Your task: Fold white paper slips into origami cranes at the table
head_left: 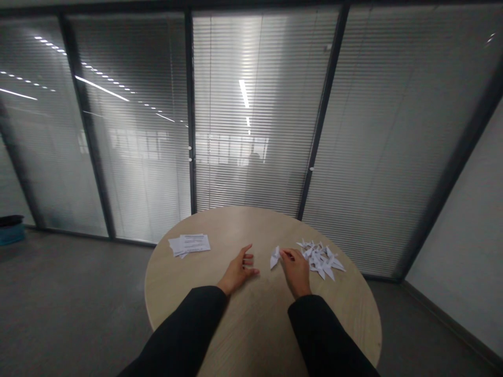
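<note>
Between thumb and fingers, my right hand pinches a white folded paper crane by its right side, over the middle of the round wooden table. My left hand is to the left of the crane and apart from it, fingers spread, holding nothing. Just to the right of my right hand lies a heap of white paper cranes, their pointed wings and tails overlapping. The fingertips of my right hand are partly hidden from view.
A small stack of white paper sheets, the top one printed, lies at the table's left. Behind the table stands a glass partition with blinds and dark frames. A blue container sits on the floor at far left.
</note>
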The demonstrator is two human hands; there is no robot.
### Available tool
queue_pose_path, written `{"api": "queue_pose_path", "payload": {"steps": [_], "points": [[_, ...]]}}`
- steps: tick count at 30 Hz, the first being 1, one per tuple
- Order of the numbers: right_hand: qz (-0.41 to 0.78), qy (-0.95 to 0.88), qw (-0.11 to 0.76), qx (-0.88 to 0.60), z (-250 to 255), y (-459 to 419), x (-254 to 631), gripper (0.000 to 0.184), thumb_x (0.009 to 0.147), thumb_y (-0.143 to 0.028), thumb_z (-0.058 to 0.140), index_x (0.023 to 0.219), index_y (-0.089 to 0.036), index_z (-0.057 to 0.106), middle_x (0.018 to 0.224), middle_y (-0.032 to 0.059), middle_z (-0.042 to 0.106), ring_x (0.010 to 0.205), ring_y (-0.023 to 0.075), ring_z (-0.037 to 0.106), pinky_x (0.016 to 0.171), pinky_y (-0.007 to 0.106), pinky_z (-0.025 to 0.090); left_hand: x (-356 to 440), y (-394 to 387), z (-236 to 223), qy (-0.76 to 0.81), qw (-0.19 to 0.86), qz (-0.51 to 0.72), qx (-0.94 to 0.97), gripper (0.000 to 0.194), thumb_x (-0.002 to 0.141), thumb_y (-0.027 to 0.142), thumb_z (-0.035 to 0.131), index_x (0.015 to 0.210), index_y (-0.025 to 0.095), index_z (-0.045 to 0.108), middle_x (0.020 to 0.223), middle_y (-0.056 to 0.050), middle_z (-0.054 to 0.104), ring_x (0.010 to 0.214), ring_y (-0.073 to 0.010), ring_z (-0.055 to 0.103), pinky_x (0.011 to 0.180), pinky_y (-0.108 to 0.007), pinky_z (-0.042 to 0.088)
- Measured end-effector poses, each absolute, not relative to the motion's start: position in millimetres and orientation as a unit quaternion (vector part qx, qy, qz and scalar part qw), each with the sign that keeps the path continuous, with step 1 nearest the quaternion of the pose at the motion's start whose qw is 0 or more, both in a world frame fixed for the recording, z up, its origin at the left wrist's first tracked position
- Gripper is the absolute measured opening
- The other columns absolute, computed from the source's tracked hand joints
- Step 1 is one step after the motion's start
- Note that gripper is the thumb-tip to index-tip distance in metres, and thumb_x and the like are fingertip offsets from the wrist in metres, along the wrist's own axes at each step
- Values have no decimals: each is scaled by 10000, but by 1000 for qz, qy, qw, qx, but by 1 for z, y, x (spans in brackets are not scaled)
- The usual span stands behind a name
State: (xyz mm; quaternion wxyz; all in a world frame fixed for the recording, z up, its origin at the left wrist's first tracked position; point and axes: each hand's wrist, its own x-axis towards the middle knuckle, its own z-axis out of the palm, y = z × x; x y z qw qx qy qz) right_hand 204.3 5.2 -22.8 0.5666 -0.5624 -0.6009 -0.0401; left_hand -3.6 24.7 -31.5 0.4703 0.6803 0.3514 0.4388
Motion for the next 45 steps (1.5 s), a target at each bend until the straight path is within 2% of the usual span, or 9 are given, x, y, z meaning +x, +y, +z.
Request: {"api": "queue_pose_path", "payload": {"steps": [6, 11, 18, 26, 33, 38, 41, 43, 45], "points": [[-146, -561, 550, -601, -35, 16, 240, 384, 836, -432, 445, 787, -137, 687, 837, 108, 609, 822, 231, 534, 787, 382, 419, -4, 24, -31, 356, 461, 432, 688, 790, 639, 111, 698, 1344, 207, 355, 1064, -94, 522, 867, -146, 536, 792, -329, 468], [-213, -528, 497, -654, -38, 18, 257, 375, 832, -392, 443, 765, -137, 711, 934, 155, 591, 930, 273, 489, 853, 416, 369, -5, 20, -27, 362, 450, 427, 696, 758, 651, 112, 682, 1335, 208, 369, 1039, -88, 531, 866, -150, 538, 753, -300, 460], [-214, -527, 485, -664, -42, 16, 266, 384, 833, -394, 427, 738, -145, 703, 993, 162, 589, 984, 290, 470, 886, 426, 331, -4, 20, -27, 366, 449, 423, 697, 750, 648, 94, 677, 1328, 215, 384, 1015, -76, 540, 856, -144, 539, 743, -280, 450], [-217, -512, 466, -688, -45, 16, 266, 305, 782, -317, 459, 710, -148, 703, 989, 172, 592, 986, 315, 481, 888, 442, 342, -6, 18, -25, 363, 449, 416, 703, 738, 658, 115, 682, 1329, 199, 385, 1017, -85, 554, 890, -155, 543, 771, -282, 445], [-228, -503, 463, -694, -39, 14, 260, 354, 800, -345, 434, 900, -121, 690, 1021, 179, 575, 1010, 313, 479, 894, 448, 348, -6, 19, -27, 373, 430, 416, 709, 719, 670, 131, 671, 1328, 207, 391, 1029, -92, 574, 914, -171, 557, 788, -294, 447], [-218, -570, 472, -636, -29, 11, 229, 414, 870, -350, 365, 1147, -117, 565, 1144, 158, 557, 1111, 272, 459, 975, 438, 317, -9, 24, -28, 418, 310, 431, 737, 641, 750, 198, 610, 1349, 186, 381, 1167, -141, 575, 1097, -234, 517, 968, -387, 354], [-190, -646, 429, -602, -31, 12, 200, 450, 899, -370, 346, 1270, -150, 477, 1270, 142, 513, 1225, 258, 394, 1027, 455, 269, -13, 28, -30, 467, 182, 383, 776, 613, 809, 272, 553, 1378, 173, 347, 1348, -163, 456, 1303, -294, 321, 1063, -449, 214], [-161, -684, 387, -598, -37, 13, 182, 468, 916, -392, 328, 1338, -206, 407, 1370, 121, 437, 1309, 269, 302, 1044, 494, 231, -14, 29, -32, 506, 114, 335, 787, 607, 843, 338, 500, 1398, 174, 319, 1419, -159, 370, 1362, -321, 183, 1083, -488, 126], [-127, -706, 342, -607, -43, 12, 167, 474, 919, -419, 336, 1371, -279, 358, 1432, 93, 366, 1341, 291, 251, 1045, 531, 205, -15, 29, -33, 532, 68, 297, 790, 608, 858, 404, 454, 1406, 182, 311, 1446, -155, 325, 1373, -343, 118, 1084, -515, 65]]}}
